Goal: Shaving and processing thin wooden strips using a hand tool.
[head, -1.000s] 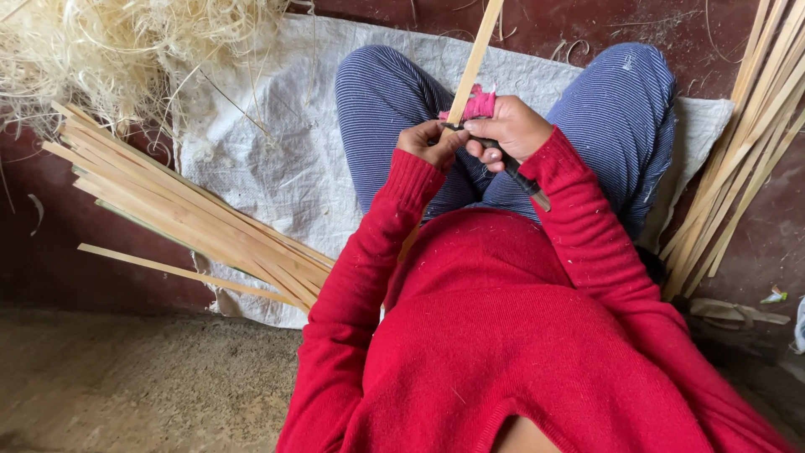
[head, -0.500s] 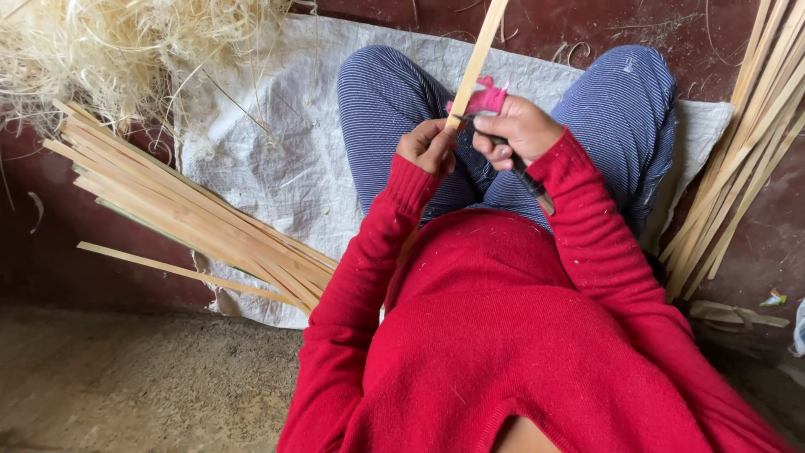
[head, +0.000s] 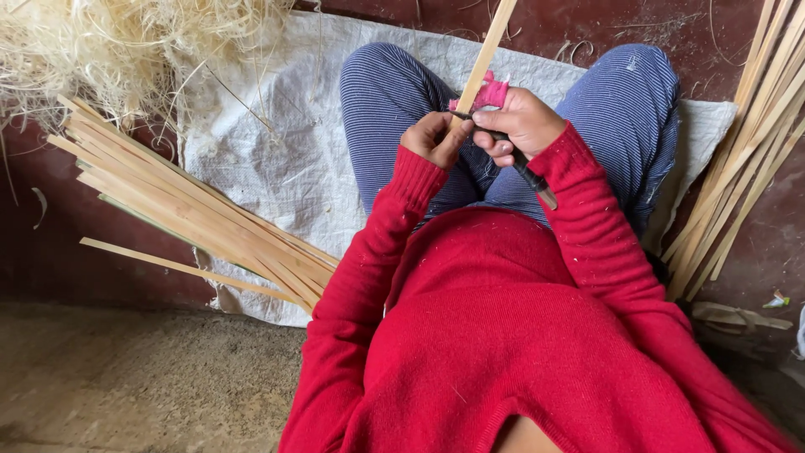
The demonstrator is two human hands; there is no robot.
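Observation:
I sit cross-legged in a red sweater and striped blue trousers. My left hand point(head: 433, 137) pinches the near end of a long pale bamboo strip point(head: 489, 48) that runs up and away past the top edge. My right hand point(head: 520, 123), with pink cloth wrapped on a finger, grips a dark-handled knife point(head: 530, 177) whose handle end points back toward my body. The blade meets the strip between the two hands; its edge is hidden by my fingers.
A bundle of bamboo strips point(head: 184, 210) lies to my left, half on a white woven sack point(head: 285, 168) spread under me. A heap of fine shavings point(head: 117, 42) fills the upper left. More strips point(head: 746, 151) lean at the right on the reddish floor.
Both hands and the strip have shifted slightly; the strip has slid a little through the hands. The grip on the knife and strip stays the same.

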